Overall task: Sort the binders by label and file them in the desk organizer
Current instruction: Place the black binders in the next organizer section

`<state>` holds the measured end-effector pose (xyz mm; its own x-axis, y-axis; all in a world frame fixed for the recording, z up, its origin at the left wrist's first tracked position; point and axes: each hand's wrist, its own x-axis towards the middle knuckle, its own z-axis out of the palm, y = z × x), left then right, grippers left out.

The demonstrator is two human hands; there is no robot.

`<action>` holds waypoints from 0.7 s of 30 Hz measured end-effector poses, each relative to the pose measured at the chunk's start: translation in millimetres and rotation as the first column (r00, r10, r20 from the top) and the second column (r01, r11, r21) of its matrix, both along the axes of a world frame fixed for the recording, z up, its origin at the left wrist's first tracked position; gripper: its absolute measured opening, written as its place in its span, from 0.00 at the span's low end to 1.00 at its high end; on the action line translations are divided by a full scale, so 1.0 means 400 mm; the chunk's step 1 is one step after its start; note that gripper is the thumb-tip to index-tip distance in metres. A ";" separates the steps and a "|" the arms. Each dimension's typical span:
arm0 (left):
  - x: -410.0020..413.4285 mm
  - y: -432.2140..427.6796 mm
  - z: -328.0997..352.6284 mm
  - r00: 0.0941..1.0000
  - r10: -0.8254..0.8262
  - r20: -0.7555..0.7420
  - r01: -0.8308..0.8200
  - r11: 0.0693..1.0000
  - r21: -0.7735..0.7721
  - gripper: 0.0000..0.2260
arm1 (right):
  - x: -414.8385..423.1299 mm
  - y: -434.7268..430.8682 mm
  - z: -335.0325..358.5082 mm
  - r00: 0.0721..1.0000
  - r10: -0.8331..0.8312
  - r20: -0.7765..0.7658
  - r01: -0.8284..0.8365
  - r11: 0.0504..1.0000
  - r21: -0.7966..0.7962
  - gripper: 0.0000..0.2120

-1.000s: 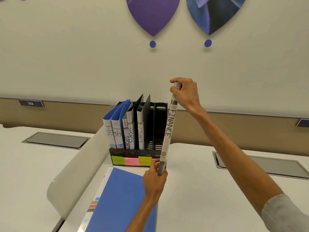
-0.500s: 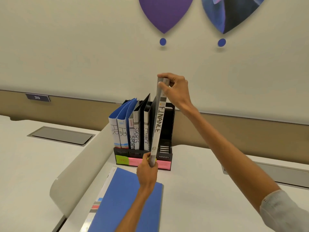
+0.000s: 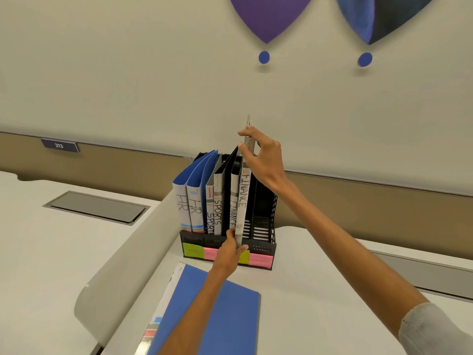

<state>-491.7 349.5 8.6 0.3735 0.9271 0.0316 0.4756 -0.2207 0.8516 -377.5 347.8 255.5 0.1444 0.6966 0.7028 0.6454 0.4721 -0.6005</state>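
A white table [image 3: 320,290] is carrying a blue binder [image 3: 217,311] lying flat and, behind it, a black desk organizer [image 3: 263,216] holding labelled binders [image 3: 194,206]. A FINANCE binder [image 3: 242,201] is standing nearly upright at the organizer's front lip. The right hand [image 3: 263,155] fingers are pinching its top; the left hand [image 3: 229,249] fingers are gripping its bottom.

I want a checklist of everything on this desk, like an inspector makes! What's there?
Surface: white desk with a grey hatch set in it.
Job's things: black organizer holds two HR binders, two SPORTS binders and one FINANCE binder; a second FINANCE binder is held nearly upright beside it; a blue binder lies flat in front.
Clutter: nothing seen.
Hands: left hand grips the held binder's bottom; right hand pinches its top.
Cables: nothing seen.
Surroundings: sign reading 213; purple and blue wall shapes.
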 end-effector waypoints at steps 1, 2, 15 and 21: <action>0.002 0.003 -0.001 1.000 -0.007 -0.017 0.007 1.000 -0.001 0.25 | -0.003 0.004 -0.007 0.999 0.006 0.038 -0.006 1.000 -0.005 0.16; 0.001 0.006 -0.004 0.999 -0.011 -0.036 0.011 1.000 -0.001 0.25 | -0.004 0.007 -0.014 0.997 0.007 0.075 -0.006 1.000 -0.008 0.18; -0.021 0.058 -0.013 0.952 0.307 0.016 -0.307 0.949 0.063 0.19 | 0.064 0.057 -0.012 0.969 0.080 0.235 -0.042 0.986 -0.163 0.33; 0.011 0.077 0.001 0.896 0.442 -0.050 -0.438 0.896 0.073 0.20 | 0.093 0.081 -0.028 0.971 0.081 0.226 -0.053 0.991 -0.125 0.30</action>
